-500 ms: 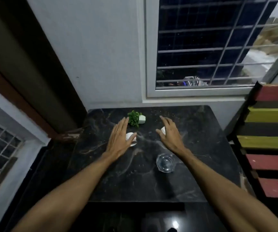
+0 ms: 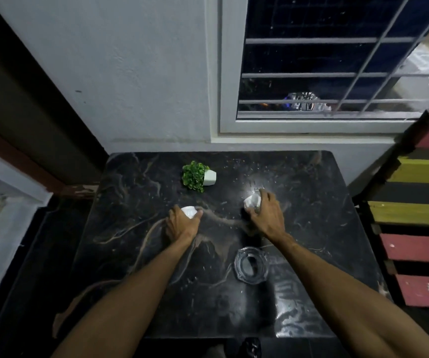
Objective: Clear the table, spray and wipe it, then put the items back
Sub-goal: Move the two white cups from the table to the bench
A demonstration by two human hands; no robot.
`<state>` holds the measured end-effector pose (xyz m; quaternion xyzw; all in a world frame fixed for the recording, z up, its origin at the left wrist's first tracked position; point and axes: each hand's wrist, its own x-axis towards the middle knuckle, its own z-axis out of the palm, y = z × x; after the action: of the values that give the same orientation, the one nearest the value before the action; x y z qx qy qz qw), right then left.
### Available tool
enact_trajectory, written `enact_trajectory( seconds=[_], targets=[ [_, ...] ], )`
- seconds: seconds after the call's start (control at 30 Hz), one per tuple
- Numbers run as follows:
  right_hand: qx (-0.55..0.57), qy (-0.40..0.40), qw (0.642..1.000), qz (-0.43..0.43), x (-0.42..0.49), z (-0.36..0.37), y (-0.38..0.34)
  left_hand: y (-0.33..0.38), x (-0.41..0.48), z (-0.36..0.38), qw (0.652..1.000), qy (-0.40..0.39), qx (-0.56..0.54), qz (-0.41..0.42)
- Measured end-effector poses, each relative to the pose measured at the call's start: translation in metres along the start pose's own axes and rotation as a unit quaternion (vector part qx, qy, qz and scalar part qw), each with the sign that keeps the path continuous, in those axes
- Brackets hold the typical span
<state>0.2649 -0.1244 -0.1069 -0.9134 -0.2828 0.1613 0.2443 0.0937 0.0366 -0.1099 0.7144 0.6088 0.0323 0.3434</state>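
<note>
Left hand (image 2: 182, 224) clasping white cup (image 2: 189, 211), right hand (image 2: 269, 215) clasping white object (image 2: 252, 201), plant pot (image 2: 199, 176) beyond both

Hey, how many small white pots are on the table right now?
3. One lies tipped over with its green plant at the back, one is in the left hand, one in the right hand. None seem hidden.

A black marble-patterned table (image 2: 135, 254) fills the middle of the frame. At its centre the left hand (image 2: 182, 224) is closed round a small white cup (image 2: 188, 211); to the right, the right hand (image 2: 266, 215) grips a second small white object (image 2: 252, 201). A green plant in a white pot (image 2: 199, 176) lies tipped above them; a clear glass ashtray (image 2: 251, 265) sits lower right.
</note>
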Motion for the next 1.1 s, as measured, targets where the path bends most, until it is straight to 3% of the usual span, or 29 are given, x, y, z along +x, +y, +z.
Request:
enact_trajectory(
  seconds=[0.1, 0.27, 0.47, 0.57, 0.73, 0.97, 1.1],
  targets=[
    [-0.040, -0.020, 0.999, 0.013, 0.020, 0.011, -0.006, 0.004, 0.010, 0.008, 0.999, -0.003, 0.045, -0.020],
    [-0.086, -0.012, 0.996, 0.012, 0.035, 0.020, -0.006, -0.003, 0.010, 0.014, 0.998, 0.021, 0.062, 0.021],
    [-0.005, 0.013, 1.000, 0.022, 0.036, 0.014, -0.003, 0.008, -0.001, 0.019, 0.990, 0.028, -0.082, 0.110],
    [0.099, 0.062, 0.993, 0.013, 0.028, -0.001, -0.004, 0.026, -0.008, 0.019, 0.971, 0.022, -0.176, 0.160],
    [0.268, 0.163, 0.949, -0.023, 0.001, -0.044, 0.018, 0.071, -0.024, 0.033, 0.925, -0.023, -0.261, 0.274],
    [0.328, 0.273, 0.904, -0.008, -0.034, -0.127, 0.107, 0.167, -0.092, 0.091, 0.866, -0.139, -0.281, 0.390],
    [0.344, 0.312, 0.885, 0.032, -0.050, -0.180, 0.194, 0.222, -0.145, 0.162, 0.835, -0.205, -0.250, 0.445]
  ],
)
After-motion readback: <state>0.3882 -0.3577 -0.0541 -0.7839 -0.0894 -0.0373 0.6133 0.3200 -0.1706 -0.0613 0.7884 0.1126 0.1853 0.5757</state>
